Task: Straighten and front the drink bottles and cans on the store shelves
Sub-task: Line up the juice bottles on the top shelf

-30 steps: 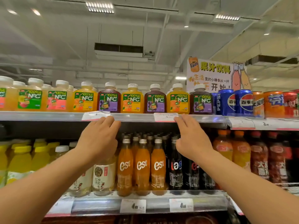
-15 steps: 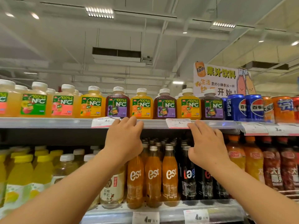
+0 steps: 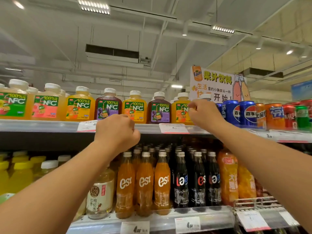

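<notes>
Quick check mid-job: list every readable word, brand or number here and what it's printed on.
"100% NFC": juice bottles, top shelf.
"est": orange bottles, lower shelf.
"PEPSI": blue can.
"百事": second blue can.
"Fanta", "果汁饮料", "生活", "开始": sign.
"4": price tag.
Other price tags, bottle fine print: too blurred.

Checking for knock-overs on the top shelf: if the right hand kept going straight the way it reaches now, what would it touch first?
Probably the orange NFC juice bottle: the right hand overlaps its right edge. Depth is unclear; it may already be touching.
</notes>
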Action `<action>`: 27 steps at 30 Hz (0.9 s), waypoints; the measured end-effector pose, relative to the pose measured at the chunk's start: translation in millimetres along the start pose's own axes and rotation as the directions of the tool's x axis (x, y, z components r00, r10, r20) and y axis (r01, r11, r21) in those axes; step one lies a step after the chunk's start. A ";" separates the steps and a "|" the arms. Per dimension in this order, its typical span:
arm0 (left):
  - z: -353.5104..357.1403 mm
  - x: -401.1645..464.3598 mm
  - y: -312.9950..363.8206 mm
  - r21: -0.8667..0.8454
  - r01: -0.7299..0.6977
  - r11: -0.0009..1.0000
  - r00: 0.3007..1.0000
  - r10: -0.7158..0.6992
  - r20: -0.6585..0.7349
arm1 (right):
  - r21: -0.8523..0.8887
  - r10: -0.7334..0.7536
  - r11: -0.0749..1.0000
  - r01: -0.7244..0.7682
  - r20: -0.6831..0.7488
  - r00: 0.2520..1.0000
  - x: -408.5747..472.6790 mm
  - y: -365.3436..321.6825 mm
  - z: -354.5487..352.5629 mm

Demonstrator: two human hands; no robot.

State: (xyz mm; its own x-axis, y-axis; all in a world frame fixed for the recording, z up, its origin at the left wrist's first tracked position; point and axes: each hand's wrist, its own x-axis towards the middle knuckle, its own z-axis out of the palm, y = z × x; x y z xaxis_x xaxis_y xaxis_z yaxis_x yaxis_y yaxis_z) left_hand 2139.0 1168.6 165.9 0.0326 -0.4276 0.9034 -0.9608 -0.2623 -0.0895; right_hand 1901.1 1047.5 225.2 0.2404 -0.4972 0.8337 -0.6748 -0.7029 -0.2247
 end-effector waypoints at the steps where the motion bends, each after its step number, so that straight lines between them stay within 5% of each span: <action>1: 0.4 1.3 0.5 -0.008 0.012 1.000 1.000 -0.012 -0.008 | 0.033 0.016 0.999 -0.015 -0.031 0.999 11.8 0.8 2.0; 5: 3.1 1.3 4.4 -0.013 0.030 0.999 0.999 -0.030 -0.037 | 0.102 0.132 0.986 -0.131 0.001 0.991 46.3 4.1 19.4; 11: 10.2 -0.3 2.4 0.003 0.008 1.000 0.996 -0.008 -0.085 | -0.117 0.093 0.990 -0.077 0.140 0.986 63.4 16.4 18.3; 20: 16.4 -0.7 0.9 0.008 -0.003 1.000 0.992 0.004 -0.125 | 0.292 0.096 0.939 -0.181 0.283 0.954 42.7 24.6 -4.0; 27: 5.9 -1.2 0.6 -0.032 0.021 0.999 1.000 -0.021 -0.016 | 0.579 0.119 0.792 -0.193 0.164 0.979 20.6 23.0 4.8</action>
State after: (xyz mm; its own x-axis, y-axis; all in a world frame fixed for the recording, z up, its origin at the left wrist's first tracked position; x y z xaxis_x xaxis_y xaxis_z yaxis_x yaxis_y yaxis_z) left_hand 2140.1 1163.8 162.2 0.0486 -0.4079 0.9117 -0.9684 -0.2429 -0.0571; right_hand 1893.9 1018.6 234.8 0.2694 -0.6539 0.7070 -0.1766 -0.7552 -0.6313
